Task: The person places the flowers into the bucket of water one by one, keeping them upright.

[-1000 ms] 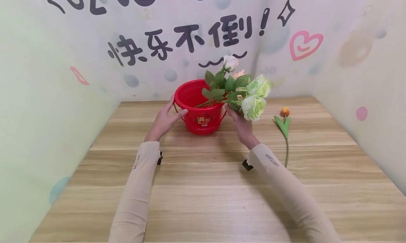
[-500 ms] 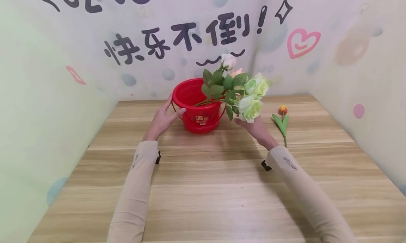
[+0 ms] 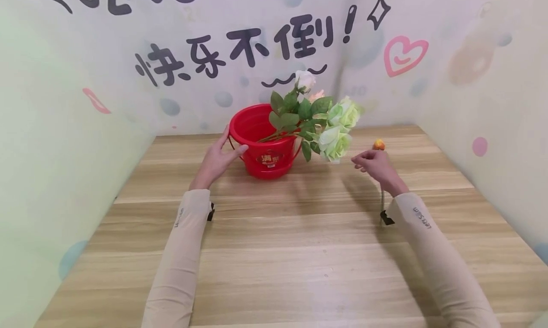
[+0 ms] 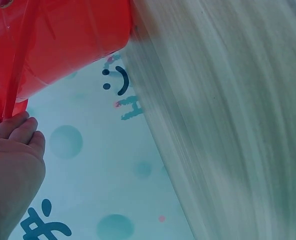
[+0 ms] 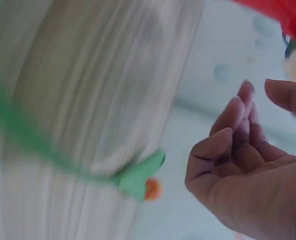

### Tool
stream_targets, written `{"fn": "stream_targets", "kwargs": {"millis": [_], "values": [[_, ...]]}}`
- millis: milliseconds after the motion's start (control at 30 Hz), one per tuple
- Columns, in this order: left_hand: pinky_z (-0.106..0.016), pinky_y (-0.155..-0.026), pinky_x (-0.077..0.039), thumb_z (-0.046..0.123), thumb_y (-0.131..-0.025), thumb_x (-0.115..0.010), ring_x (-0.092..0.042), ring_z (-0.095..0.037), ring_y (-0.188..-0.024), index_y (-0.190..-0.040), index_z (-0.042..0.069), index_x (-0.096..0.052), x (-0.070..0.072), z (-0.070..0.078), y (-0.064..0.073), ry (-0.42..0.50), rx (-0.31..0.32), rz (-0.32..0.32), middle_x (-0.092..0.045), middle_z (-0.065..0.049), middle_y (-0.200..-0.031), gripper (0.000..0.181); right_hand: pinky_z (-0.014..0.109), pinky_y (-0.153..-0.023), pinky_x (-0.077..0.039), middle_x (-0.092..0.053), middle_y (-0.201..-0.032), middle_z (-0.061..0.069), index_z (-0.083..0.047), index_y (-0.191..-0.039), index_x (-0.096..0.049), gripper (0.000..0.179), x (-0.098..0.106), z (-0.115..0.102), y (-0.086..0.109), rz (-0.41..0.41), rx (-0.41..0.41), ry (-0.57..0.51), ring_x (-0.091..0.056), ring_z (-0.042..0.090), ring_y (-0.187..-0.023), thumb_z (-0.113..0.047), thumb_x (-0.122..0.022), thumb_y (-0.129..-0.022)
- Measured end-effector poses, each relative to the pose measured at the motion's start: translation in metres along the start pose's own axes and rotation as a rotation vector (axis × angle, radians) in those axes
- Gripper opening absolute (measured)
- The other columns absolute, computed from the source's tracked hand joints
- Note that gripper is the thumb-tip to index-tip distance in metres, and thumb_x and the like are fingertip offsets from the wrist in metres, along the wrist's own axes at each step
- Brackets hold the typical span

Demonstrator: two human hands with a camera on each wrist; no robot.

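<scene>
A red bucket (image 3: 269,165) stands upright on the table near the back wall. My left hand (image 3: 215,161) holds its left side at the rim, thumb toward the front; in the left wrist view the fingers lie by the bucket's thin red handle (image 4: 19,65). Artificial roses lean out over the right rim, with pale green blooms (image 3: 335,144), a white one (image 3: 305,81) and a peach one. My right hand (image 3: 378,166) hovers right of them, empty, fingers loosely bent. Beneath and behind it lies an orange tulip (image 3: 379,144), its stem partly hidden by the hand and wrist.
The wooden table (image 3: 291,256) reaches back to a printed wall covering (image 3: 205,100) with black lettering. Light side walls stand left and right. In the right wrist view the tulip's green leaves (image 5: 135,177) show close to the table's edge.
My right hand has let go of the roses and moved right, over the tulip. The roses stay leaning in the bucket, and the left hand keeps its hold.
</scene>
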State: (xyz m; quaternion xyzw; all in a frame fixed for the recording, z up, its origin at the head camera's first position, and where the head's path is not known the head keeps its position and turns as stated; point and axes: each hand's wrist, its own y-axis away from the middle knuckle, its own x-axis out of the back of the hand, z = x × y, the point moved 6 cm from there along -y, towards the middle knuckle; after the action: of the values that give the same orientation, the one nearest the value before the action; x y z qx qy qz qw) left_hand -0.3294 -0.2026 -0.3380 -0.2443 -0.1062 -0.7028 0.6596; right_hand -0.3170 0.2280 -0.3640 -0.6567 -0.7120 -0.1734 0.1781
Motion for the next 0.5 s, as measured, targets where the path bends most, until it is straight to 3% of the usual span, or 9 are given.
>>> {"fn": "stream_targets", "kwargs": {"millis": [233,500], "values": [[-0.060,-0.115,-0.036,0.061,-0.091,-0.070,-0.025,-0.028,-0.154,-0.167,0.031,-0.018,0.002,-0.001,-0.001,-0.003,-0.006,0.002,-0.027,-0.002,-0.169,0.096,0.026,-0.072,-0.050,-0.071,-0.093,0.000,0.015,-0.126,-0.056,0.039,0.034,0.027,0.007,-0.020,-0.114,0.065,-0.062,0.012,-0.086,-0.019,-0.056,-0.107],[-0.060,-0.116,-0.034,0.060,-0.091,-0.071,-0.024,-0.027,-0.154,-0.167,0.029,-0.019,0.000,-0.002,-0.003,0.007,-0.014,-0.003,-0.027,-0.002,-0.169,0.097,0.040,-0.086,-0.049,-0.071,-0.109,0.018,0.017,-0.133,-0.051,0.048,0.055,0.056,0.019,-0.039,-0.221,0.161,-0.062,0.027,-0.100,-0.023,-0.056,-0.107]]}}
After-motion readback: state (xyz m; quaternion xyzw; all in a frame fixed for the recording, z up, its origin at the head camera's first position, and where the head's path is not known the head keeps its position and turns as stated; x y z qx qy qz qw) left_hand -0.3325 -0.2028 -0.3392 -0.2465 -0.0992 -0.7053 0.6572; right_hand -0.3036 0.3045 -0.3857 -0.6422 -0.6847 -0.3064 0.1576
